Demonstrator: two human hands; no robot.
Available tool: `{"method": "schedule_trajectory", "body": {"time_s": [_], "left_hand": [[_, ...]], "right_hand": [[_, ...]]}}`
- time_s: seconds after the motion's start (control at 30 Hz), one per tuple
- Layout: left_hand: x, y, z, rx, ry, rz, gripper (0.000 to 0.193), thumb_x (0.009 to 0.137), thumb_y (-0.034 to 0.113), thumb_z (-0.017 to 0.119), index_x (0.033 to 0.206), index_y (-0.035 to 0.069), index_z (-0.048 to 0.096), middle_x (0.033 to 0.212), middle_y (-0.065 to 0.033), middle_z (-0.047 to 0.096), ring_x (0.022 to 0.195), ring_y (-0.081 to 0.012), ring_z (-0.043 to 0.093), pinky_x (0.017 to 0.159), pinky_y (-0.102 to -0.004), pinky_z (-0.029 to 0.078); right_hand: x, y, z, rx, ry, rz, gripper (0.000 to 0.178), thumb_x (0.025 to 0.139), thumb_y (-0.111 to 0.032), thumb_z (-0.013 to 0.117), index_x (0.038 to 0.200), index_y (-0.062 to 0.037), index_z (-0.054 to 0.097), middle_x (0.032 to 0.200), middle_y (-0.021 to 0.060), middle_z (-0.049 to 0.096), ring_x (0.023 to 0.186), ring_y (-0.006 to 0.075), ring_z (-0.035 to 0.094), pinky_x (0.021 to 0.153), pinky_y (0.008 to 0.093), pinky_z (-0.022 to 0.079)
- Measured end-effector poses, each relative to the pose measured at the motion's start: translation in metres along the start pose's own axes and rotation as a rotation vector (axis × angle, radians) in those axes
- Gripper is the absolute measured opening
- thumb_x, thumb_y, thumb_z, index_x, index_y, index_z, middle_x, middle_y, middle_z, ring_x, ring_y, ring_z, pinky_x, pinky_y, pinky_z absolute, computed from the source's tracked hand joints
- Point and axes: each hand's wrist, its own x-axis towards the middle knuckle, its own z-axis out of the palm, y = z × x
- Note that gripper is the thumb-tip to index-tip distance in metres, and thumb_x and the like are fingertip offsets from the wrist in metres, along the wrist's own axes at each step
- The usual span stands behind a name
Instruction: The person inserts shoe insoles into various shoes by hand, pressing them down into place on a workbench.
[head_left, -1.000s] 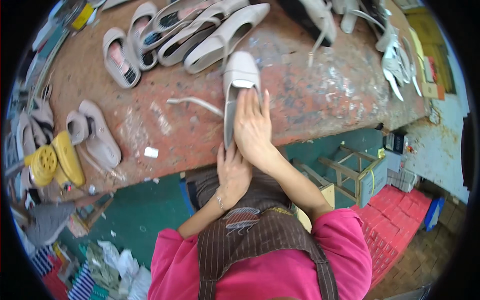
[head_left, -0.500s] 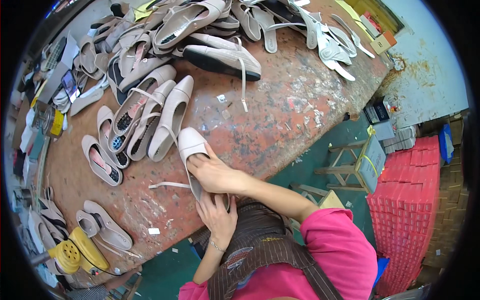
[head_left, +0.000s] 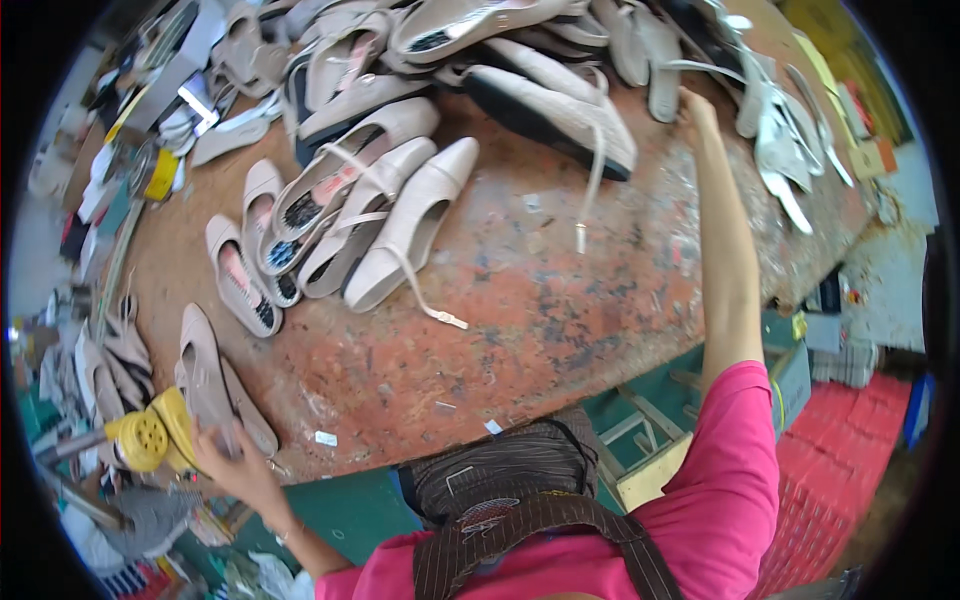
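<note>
At the lower left, my left hand [head_left: 240, 468] has its fingers spread at the heel of a beige flat shoe [head_left: 203, 365], which lies over another beige shoe [head_left: 248, 408]. My right arm stretches to the far right of the worktable [head_left: 560, 330]. There my right hand [head_left: 697, 110] has its fingers curled at the edge of a pale insole [head_left: 663, 85]; blur softens the fingertips. A row of beige shoes [head_left: 415, 225] with thin ankle straps lies left of the middle. Behind it, more shoes are piled, one tipped on its side [head_left: 560, 110].
A yellow lamp-like tool [head_left: 143, 440] stands at the left table edge. White strappy pieces [head_left: 785, 150] lie at the far right. Below the table's right side are a wooden stool [head_left: 650, 460] and stacked red boxes [head_left: 840, 470]. A phone [head_left: 198, 105] is at the back left.
The shoe both hands held at the front edge is gone from there; a beige shoe now lies over the one at lower left. My left hand moved left, my right hand far right.
</note>
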Motion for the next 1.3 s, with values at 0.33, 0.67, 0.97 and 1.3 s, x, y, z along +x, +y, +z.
{"method": "schedule_trajectory", "body": {"time_s": [0.33, 0.67, 0.97, 1.3], "left_hand": [[0.045, 0.188, 0.135, -0.437, -0.281, 0.502, 0.044, 0.086, 0.005, 0.07, 0.129, 0.009, 0.064, 0.116, -0.0135, 0.065, 0.106, -0.0337, 0.061, 0.091, -0.0414, 0.05], [-0.021, 0.116, 0.085, -0.812, -0.808, 0.069, 0.02, 0.095, 0.014, 0.065, 0.109, 0.0, 0.069, 0.087, -0.0172, 0.073, 0.08, -0.03, 0.072, 0.072, -0.0356, 0.052], [-0.075, 0.095, 0.08, -0.852, -0.467, 0.221, 0.021, 0.087, -0.006, 0.064, 0.106, 0.0, 0.07, 0.115, -0.0125, 0.071, 0.102, -0.025, 0.069, 0.087, -0.0352, 0.055], [-0.063, 0.098, 0.107, -1.058, -0.766, -0.073, 0.063, 0.085, 0.017, 0.079, 0.144, 0.011, 0.058, 0.126, -0.0155, 0.066, 0.104, -0.023, 0.069, 0.087, -0.0361, 0.056]], "right_hand": [[-0.072, -0.025, -0.032, 0.346, -0.475, -0.11, 0.071, 0.092, 0.006, 0.057, 0.156, 0.0033, 0.027, 0.125, 0.0182, 0.06, 0.103, 0.0261, 0.068, 0.085, 0.0305, 0.058], [-0.382, -0.009, -0.111, 0.58, -0.873, -0.044, 0.055, 0.099, -0.021, 0.064, 0.146, 0.0026, 0.047, 0.114, 0.0086, 0.063, 0.115, 0.0255, 0.057, 0.1, 0.0392, 0.046], [-0.458, -0.007, -0.04, 0.486, -0.539, -0.037, 0.065, 0.1, -0.021, 0.047, 0.153, 0.0082, 0.026, 0.141, 0.0321, 0.048, 0.113, 0.0337, 0.062, 0.105, 0.0468, 0.048], [-0.494, -0.015, 0.013, -0.714, -0.782, -0.742, 0.041, 0.103, -0.025, 0.051, 0.127, 0.0049, 0.067, 0.129, 0.0147, 0.065, 0.112, 0.0225, 0.058, 0.095, 0.0363, 0.046]]}}
